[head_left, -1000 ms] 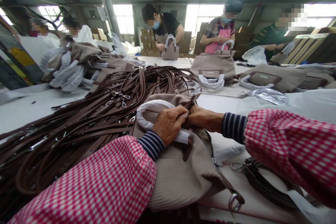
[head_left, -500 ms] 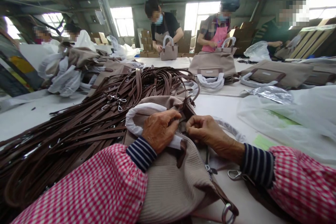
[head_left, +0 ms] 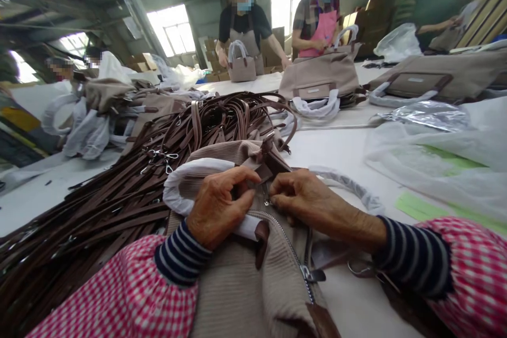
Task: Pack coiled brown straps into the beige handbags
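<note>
A taupe corduroy handbag (head_left: 225, 285) lies unzipped in front of me, with brown trim and a wrapped white handle (head_left: 178, 185). My left hand (head_left: 224, 203) rests over that handle at the bag's opening, its thumb and bent fingers apart. Across the opening, my right hand (head_left: 312, 200) has its fingertips pinched together; what they grip is hidden. Just beside those fingertips a small metal zipper pull (head_left: 266, 202) shows inside the bag. The main zipper's slider (head_left: 311, 274) sits lower down, on the right edge of the opening.
Brown straps (head_left: 119, 206) with metal clips are heaped on the left. More handbags (head_left: 325, 74) stand and lie across the white table (head_left: 317, 150). Plastic sheeting (head_left: 443, 153) covers the right side. Several co-workers are beyond, one steadying a small bag (head_left: 242, 68).
My left hand has shifted left and its thumb and fingers have parted. The small inner zipper pull has come into sight. A co-worker's arm now reaches sideways toward another bag.
</note>
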Available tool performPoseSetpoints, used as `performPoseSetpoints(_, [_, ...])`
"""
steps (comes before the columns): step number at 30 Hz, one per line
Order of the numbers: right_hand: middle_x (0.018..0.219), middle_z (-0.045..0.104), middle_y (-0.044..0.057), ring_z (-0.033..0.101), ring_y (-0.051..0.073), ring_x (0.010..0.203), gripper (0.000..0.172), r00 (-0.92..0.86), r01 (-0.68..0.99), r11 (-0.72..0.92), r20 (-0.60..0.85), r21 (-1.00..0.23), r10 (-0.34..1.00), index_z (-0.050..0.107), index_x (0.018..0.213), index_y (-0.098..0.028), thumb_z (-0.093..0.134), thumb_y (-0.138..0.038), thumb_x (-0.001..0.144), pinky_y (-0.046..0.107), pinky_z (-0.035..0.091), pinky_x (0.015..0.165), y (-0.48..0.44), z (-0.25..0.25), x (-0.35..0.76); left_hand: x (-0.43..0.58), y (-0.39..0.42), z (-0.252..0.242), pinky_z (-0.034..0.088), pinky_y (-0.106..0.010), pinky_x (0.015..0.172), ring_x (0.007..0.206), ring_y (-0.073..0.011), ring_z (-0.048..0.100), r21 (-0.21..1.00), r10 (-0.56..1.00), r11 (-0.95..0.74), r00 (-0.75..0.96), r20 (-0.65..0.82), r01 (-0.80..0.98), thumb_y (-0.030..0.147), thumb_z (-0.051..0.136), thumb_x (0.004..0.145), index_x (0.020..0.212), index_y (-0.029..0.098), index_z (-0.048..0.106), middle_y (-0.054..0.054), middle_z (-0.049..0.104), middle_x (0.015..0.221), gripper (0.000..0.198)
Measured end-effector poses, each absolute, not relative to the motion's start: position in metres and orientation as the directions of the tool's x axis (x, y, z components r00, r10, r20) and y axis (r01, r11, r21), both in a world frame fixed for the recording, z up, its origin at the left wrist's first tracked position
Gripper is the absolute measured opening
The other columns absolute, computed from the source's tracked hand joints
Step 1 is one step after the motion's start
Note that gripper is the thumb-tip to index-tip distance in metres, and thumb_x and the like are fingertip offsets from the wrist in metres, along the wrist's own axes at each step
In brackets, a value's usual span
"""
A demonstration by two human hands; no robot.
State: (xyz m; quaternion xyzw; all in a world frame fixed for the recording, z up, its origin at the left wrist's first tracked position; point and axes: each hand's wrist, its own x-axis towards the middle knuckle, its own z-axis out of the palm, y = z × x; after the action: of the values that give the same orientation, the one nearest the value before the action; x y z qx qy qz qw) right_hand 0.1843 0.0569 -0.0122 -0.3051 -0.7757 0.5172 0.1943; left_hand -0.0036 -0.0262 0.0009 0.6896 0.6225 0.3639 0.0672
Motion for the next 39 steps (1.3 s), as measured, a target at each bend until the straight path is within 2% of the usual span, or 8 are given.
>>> performPoseSetpoints(3, [0.062,0.064,-0.001,0.055,0.010,0.044,0.015,-0.774,0.326,0.306,-0.067,-0.895,0.629,0.067,0.078,-0.015,0.053,-0.011,0.080,0.019,0.040,0.040,0.063,-0.005,0.180,-0.002,-0.026,0.001,0.042,-0.023,0.064,0.060,-0.0102,0.057,0.562,0.900,-0.213,-0.062,0.431,0.799,0.008,0.063,0.079,0.090,0.019,0.075,0.006,0.060,0.065,0.020])
performPoseSetpoints(9, [0.058,0.067,0.004,0.050,0.008,0.038,0.022,-0.708,0.476,0.133,-0.290,-0.869,0.644,0.060,0.060,-0.015,0.055,-0.017,0.081,0.018,0.031,0.033,0.072,0.001,0.163,-0.001,-0.026,0.000,0.042,-0.023,0.063,0.060,-0.0107,0.058,0.560,0.884,-0.217,-0.083,0.461,0.799,0.008,0.062,0.079,0.088,0.019,0.074,0.006,0.061,0.065,0.019])
performPoseSetpoints(16, [0.054,0.063,0.003,0.055,0.013,0.043,0.016,-0.649,0.541,0.256,-0.205,-0.801,0.733,0.059,0.060,-0.017,0.059,-0.014,0.076,0.022,0.037,0.039,0.073,0.001,0.151,0.001,-0.023,-0.005,0.041,-0.023,0.063,0.060,-0.0104,0.058,0.557,0.863,-0.246,-0.082,0.498,0.793,0.003,0.062,0.076,0.085,0.018,0.073,0.006,0.059,0.063,0.021])
performPoseSetpoints(21, [0.053,0.053,-0.001,0.047,0.011,0.054,0.017,-0.662,0.485,0.462,0.033,-0.743,0.748,0.055,0.057,-0.019,0.067,-0.013,0.068,0.021,0.030,0.046,0.078,-0.008,0.141,0.002,-0.022,-0.006,0.039,-0.023,0.062,0.059,-0.0111,0.057,0.555,0.863,-0.244,-0.082,0.498,0.795,0.001,0.062,0.076,0.085,0.019,0.073,0.006,0.058,0.063,0.023])
performPoseSetpoints(23, [0.055,0.052,-0.002,0.046,0.011,0.057,0.016,-0.656,0.474,0.481,0.069,-0.738,0.752,0.056,0.058,-0.018,0.068,-0.017,0.068,0.021,0.030,0.049,0.077,-0.011,0.142,0.001,-0.021,-0.006,0.039,-0.024,0.062,0.060,-0.0115,0.058,0.551,0.865,-0.240,-0.082,0.495,0.799,0.001,0.061,0.075,0.085,0.019,0.072,0.006,0.058,0.063,0.023])
performPoseSetpoints(29, [0.057,0.057,-0.003,0.047,0.009,0.050,0.005,-0.596,0.392,0.234,-0.051,-0.889,0.802,0.063,0.068,-0.016,0.059,-0.019,0.070,0.021,0.032,0.045,0.062,-0.013,0.162,0.000,-0.022,-0.007,0.038,-0.026,0.064,0.062,-0.0133,0.058,0.534,0.872,-0.204,-0.095,0.479,0.821,0.003,0.062,0.076,0.084,0.019,0.072,0.005,0.059,0.065,0.021])
performPoseSetpoints(33, [0.060,0.063,-0.002,0.053,0.009,0.050,0.007,-0.639,0.294,0.274,0.025,-0.916,0.769,0.066,0.072,-0.016,0.059,-0.018,0.072,0.018,0.038,0.046,0.056,-0.013,0.175,0.000,-0.022,-0.006,0.040,-0.027,0.065,0.065,-0.0143,0.060,0.512,0.878,-0.185,-0.093,0.469,0.839,0.003,0.063,0.076,0.085,0.018,0.074,0.003,0.063,0.068,0.021])
performPoseSetpoints(39, [0.060,0.067,0.002,0.055,0.010,0.042,0.016,-0.630,0.398,0.196,-0.112,-0.896,0.768,0.063,0.067,-0.015,0.057,-0.017,0.081,0.018,0.039,0.039,0.066,-0.014,0.162,-0.001,-0.022,-0.007,0.045,-0.026,0.068,0.066,-0.0133,0.063,0.462,0.831,-0.271,-0.037,0.555,0.845,0.001,0.062,0.078,0.092,0.017,0.076,0.003,0.066,0.072,0.026])
